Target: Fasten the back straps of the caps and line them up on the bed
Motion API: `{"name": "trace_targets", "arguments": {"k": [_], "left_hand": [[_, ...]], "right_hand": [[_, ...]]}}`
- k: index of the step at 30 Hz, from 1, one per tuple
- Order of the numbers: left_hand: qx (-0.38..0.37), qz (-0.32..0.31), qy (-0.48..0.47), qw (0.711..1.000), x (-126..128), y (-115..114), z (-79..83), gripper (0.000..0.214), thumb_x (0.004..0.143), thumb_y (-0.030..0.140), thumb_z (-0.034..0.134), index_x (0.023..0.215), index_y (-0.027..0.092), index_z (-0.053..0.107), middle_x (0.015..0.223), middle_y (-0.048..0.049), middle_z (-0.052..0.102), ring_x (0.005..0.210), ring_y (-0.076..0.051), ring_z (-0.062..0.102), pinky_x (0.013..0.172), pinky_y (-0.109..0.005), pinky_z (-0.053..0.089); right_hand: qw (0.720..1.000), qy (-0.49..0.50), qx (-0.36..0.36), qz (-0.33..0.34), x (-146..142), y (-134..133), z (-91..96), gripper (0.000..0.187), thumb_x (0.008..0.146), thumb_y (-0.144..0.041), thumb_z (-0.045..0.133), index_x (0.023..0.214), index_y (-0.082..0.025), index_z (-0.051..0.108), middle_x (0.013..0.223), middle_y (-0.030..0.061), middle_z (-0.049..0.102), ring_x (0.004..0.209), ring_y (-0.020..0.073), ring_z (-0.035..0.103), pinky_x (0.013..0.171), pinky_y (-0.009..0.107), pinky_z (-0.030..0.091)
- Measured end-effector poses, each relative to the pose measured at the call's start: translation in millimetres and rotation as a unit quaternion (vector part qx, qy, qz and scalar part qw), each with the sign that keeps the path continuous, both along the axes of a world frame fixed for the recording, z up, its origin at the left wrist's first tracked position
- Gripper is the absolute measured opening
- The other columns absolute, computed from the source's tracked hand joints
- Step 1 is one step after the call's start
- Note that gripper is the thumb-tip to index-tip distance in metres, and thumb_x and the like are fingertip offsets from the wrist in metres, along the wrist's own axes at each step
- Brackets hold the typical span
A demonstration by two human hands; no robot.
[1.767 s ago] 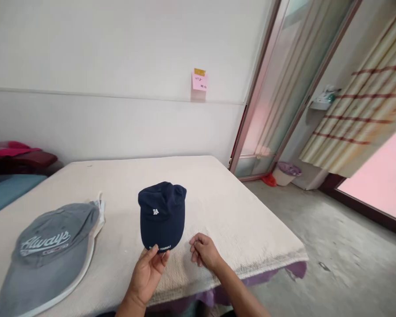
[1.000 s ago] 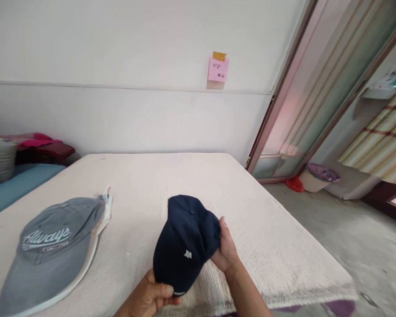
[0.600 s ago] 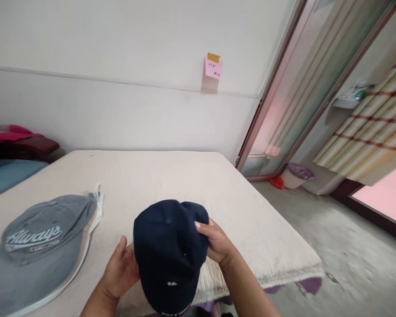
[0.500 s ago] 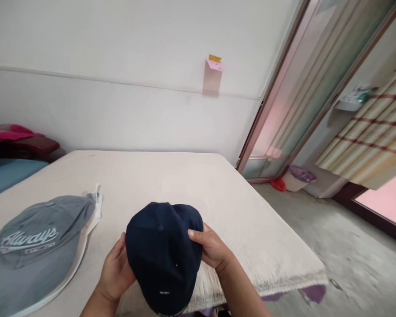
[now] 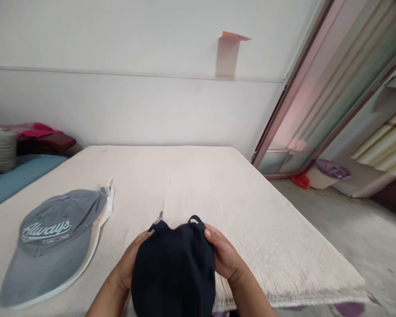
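Note:
A dark navy cap [image 5: 174, 270] is held between my two hands over the near part of the covered table. Its back strap ends point away from me, with a small metal buckle on the left one; the brim is out of view below. My left hand [image 5: 130, 259] grips the cap's left side near the buckle. On the right edge, beside the other strap end, my right hand [image 5: 222, 251] pinches the fabric with the thumb on top. To the left lies a grey cap [image 5: 57, 242] with "Always" lettering, brim toward me and apart from my hands.
A cream cloth [image 5: 171, 171] covers the surface up to the white wall [image 5: 119, 110]. At the left are a blue cushioned seat [image 5: 36, 171] and a grey pillow [image 5: 0, 149]. A lined bin [image 5: 326, 174] and red bag [image 5: 300, 179] stand on the floor by the glass door.
The navy cap has tilted and moved lower, so its back strap ends and buckle now show. My left hand has shifted up to the strap side. The view has turned slightly left.

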State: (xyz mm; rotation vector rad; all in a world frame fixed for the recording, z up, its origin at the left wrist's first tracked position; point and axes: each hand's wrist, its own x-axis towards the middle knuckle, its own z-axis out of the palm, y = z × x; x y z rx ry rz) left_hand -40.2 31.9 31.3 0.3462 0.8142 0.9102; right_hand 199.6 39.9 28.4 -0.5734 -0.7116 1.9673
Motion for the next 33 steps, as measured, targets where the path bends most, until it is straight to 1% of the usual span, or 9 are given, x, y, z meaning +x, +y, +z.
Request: {"name": "trace_targets", "arguments": {"k": [3, 7, 10, 12, 16, 21, 26, 30, 33], "left_hand": [[0.033, -0.051, 0.007, 0.998, 1.4, -10.8, 6.5, 0.037, 0.063, 0.047, 0.079, 0.083, 0.016, 0.074, 0.074, -0.0082, 0.075, 0.078, -0.027, 0.071, 0.077, -0.036, 0.054], [0.155, -0.089, 0.143, 0.973, 9.3, 2.1, 9.2, 0.031, 0.064, 0.025, 0.079, 0.093, 0.016, 0.073, 0.077, -0.0058, 0.073, 0.071, -0.022, 0.068, 0.070, -0.030, 0.051], [0.211, -0.111, 0.291, 0.927, 18.4, 24.6, 1.8, 0.020, 0.066, 0.016, 0.074, 0.085, 0.014, 0.073, 0.069, -0.0016, 0.070, 0.060, -0.016, 0.062, 0.058, -0.024, 0.044], [0.229, -0.105, 0.325, 0.912, 23.7, 35.6, -5.4, 0.017, 0.068, 0.016, 0.071, 0.085, 0.014, 0.072, 0.069, -0.0011, 0.069, 0.060, -0.015, 0.060, 0.057, -0.024, 0.042], [0.202, -0.055, 0.287, 0.935, 31.0, 38.9, -14.4, 0.029, 0.073, 0.019, 0.066, 0.102, 0.016, 0.069, 0.080, -0.0026, 0.071, 0.072, -0.018, 0.063, 0.068, -0.028, 0.045], [0.136, -0.027, 0.249, 0.958, 32.3, 30.6, -15.2, 0.045, 0.070, 0.016, 0.065, 0.115, 0.018, 0.063, 0.090, -0.0042, 0.073, 0.080, -0.021, 0.066, 0.079, -0.030, 0.046], [0.077, 0.039, 0.306, 0.948, 27.1, 24.7, -23.6, 0.040, 0.071, 0.018, 0.061, 0.110, 0.017, 0.067, 0.103, -0.0073, 0.073, 0.098, -0.025, 0.065, 0.088, -0.032, 0.044], [0.104, 0.093, 0.299, 0.944, 31.5, 20.6, -22.2, 0.027, 0.071, 0.028, 0.068, 0.096, 0.018, 0.073, 0.111, -0.0074, 0.071, 0.110, -0.027, 0.060, 0.093, -0.031, 0.043], [0.115, 0.065, 0.226, 0.965, 38.2, 18.2, -14.0, 0.026, 0.070, 0.035, 0.073, 0.089, 0.017, 0.074, 0.101, -0.0079, 0.074, 0.106, -0.029, 0.062, 0.090, -0.033, 0.046]], "right_hand": [[1.000, -0.001, 0.004, 0.008, 1.9, 0.4, 1.9, 0.022, 0.074, -0.021, 0.074, 0.093, -0.014, 0.067, 0.082, 0.0024, 0.063, 0.070, 0.0108, 0.059, 0.065, 0.020, 0.044], [0.999, -0.024, -0.004, 0.031, 3.1, 1.4, 0.8, 0.020, 0.072, -0.017, 0.070, 0.091, -0.014, 0.067, 0.078, 0.0030, 0.063, 0.065, 0.0110, 0.057, 0.061, 0.021, 0.042], [0.999, -0.044, 0.012, -0.022, 6.7, 8.6, 1.3, 0.013, 0.073, -0.017, 0.069, 0.085, -0.014, 0.067, 0.077, 0.0026, 0.064, 0.067, 0.0118, 0.057, 0.065, 0.022, 0.043], [0.996, -0.044, 0.023, -0.079, 10.5, 15.5, 1.4, 0.009, 0.072, -0.018, 0.068, 0.080, -0.015, 0.066, 0.076, 0.0024, 0.064, 0.068, 0.0123, 0.057, 0.066, 0.023, 0.043], [0.986, -0.042, 0.002, -0.160, 15.0, 28.7, 0.2, 0.012, 0.070, -0.018, 0.071, 0.080, -0.016, 0.064, 0.070, 0.0016, 0.063, 0.063, 0.0115, 0.055, 0.060, 0.021, 0.043], [0.980, -0.065, -0.016, -0.187, 8.8, 39.4, -0.7, 0.025, 0.082, -0.041, 0.064, 0.084, -0.017, 0.064, 0.056, -0.0018, 0.054, 0.049, 0.0107, 0.049, 0.047, 0.022, 0.037], [0.973, -0.087, -0.006, -0.214, 9.2, 41.5, 0.3, 0.022, 0.075, -0.029, 0.072, 0.089, -0.013, 0.065, 0.066, -0.0002, 0.058, 0.055, 0.0092, 0.052, 0.054, 0.022, 0.040], [0.982, -0.061, -0.005, -0.181, 13.0, 37.8, 1.0, 0.019, 0.079, -0.030, 0.067, 0.090, -0.015, 0.063, 0.058, -0.0047, 0.050, 0.041, 0.0032, 0.034, 0.045, 0.019, 0.028], [0.984, -0.088, 0.014, -0.155, 12.3, 33.9, 2.3, 0.024, 0.087, -0.039, 0.059, 0.087, -0.016, 0.062, 0.053, -0.0061, 0.047, 0.037, 0.0025, 0.024, 0.041, 0.020, 0.021]]}}
